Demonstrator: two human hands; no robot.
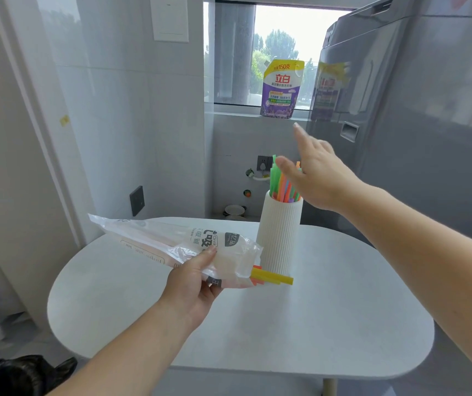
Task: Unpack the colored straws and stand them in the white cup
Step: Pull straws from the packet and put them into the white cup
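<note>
**A:** Where are the colored straws (282,186)?

**B:** A bunch of them, green, orange, pink and blue, stands in the white cup (279,235). Their tips rise well above its rim. The cup is ribbed and stands upright on the far side of the oval table (329,324).

**A:** And the rest?

**B:** They are in the plastic packet (172,241). It is held tilted above the table, with its open end low and just beside the foot of the cup. The yellow and orange straw ends (272,277) stick out of that opening.

**A:** What holds the packet?

**B:** The left hand (197,281) grips it from below, with the thumb pressed on top and the fingers curled under.

**A:** And the right hand (319,172)?

**B:** It is spread above the cup with its fingers straight, pointing away, and it grips nothing. The thumb lies right by the green tips, but I cannot tell whether it touches them.

**A:** Anything else around?

**B:** There is 1 purple and yellow pouch (282,90) on the window ledge. A grey appliance (415,124) stands to the right, and a black bag (14,372) lies on the floor at lower left.
</note>
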